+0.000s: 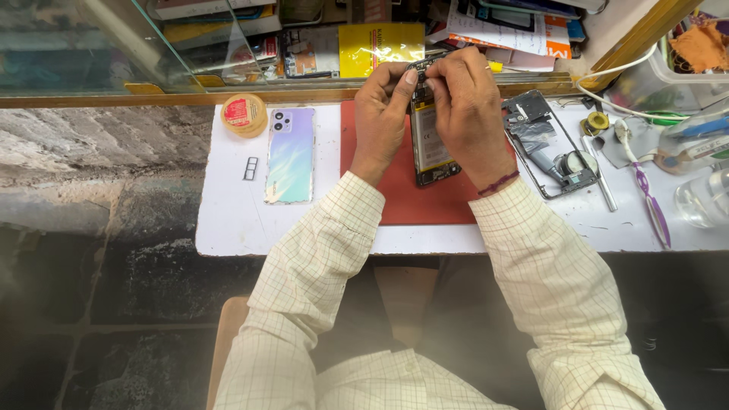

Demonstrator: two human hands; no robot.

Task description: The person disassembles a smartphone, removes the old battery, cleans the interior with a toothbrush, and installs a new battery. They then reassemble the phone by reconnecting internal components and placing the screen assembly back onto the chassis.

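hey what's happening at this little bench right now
A person holds an opened phone over a red mat, both hands at its top end: left hand, right hand. A detached pastel back cover and a small card tray lie to the left; a phone frame and a toothbrush lie to the right.

On the tabletop (228, 220), the mat (410, 201) lies at the middle; the back cover (290, 156) and SIM tray (250, 168) lie left of it, the frame (548, 144) and toothbrush (645, 190) to its right.
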